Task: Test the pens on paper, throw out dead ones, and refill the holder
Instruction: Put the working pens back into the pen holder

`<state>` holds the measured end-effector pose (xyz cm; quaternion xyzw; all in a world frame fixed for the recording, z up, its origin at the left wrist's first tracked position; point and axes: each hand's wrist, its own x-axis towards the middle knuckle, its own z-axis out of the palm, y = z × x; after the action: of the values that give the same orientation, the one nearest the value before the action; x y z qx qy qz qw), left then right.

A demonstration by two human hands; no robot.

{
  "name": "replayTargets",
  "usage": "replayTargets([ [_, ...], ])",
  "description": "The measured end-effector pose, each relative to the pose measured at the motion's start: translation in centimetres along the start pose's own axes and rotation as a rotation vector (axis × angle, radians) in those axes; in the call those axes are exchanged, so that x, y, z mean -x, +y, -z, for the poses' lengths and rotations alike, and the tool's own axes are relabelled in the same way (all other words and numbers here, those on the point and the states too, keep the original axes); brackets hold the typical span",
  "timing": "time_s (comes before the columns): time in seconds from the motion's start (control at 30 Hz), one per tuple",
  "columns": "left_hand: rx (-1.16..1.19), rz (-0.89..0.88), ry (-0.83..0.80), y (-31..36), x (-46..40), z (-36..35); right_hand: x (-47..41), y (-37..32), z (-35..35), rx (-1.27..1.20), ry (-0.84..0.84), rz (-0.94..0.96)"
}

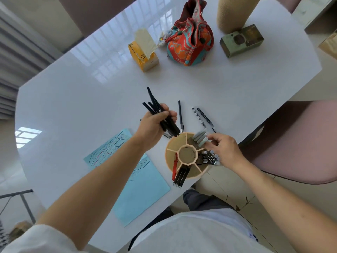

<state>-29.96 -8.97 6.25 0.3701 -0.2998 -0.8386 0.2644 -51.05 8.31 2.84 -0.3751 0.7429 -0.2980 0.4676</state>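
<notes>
Head view only. White table (73, 99), glossy, seen from above. We note the holder (186, 155) at the near right edge of the table: round, tan, with a middle cup and wedge compartments around it.

Left hand (155, 125) is raised just left of and beyond the holder, fingers clenched around a bundle of black pens (160, 114). The bundle fans out toward the far left; its lower ends point down at the holder's far rim. We cannot tell whether they touch it.

Right hand (224, 148) is at the holder's right side, fingertips pinching grey pens (200, 138) that stand in the far-right compartment. Patterned pens (210, 157) stick out of the right compartment, just under that hand. In the near compartment we see more black pens (180, 177), and a red pen (175, 164) in the one to its left.

Loose on the table beyond the holder: one black pen (180, 115) and two patterned ones (203, 117), side by side, to its right.

Blue paper (138, 190) lies left of the holder, near edge, scribbled with dark lines.

Far side: yellow tissue pack (144, 55), red patterned bag (189, 41), green box (241, 41), well apart from the pens. Pink chair (299, 139) to the right.
</notes>
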Motion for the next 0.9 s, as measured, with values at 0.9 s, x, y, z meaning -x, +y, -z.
replayTargets([
  [0.9,-0.596,-0.284,0.241,-5.9,5.6,-0.3,0.1,-0.7,-0.1,0.020,-0.023,0.064],
])
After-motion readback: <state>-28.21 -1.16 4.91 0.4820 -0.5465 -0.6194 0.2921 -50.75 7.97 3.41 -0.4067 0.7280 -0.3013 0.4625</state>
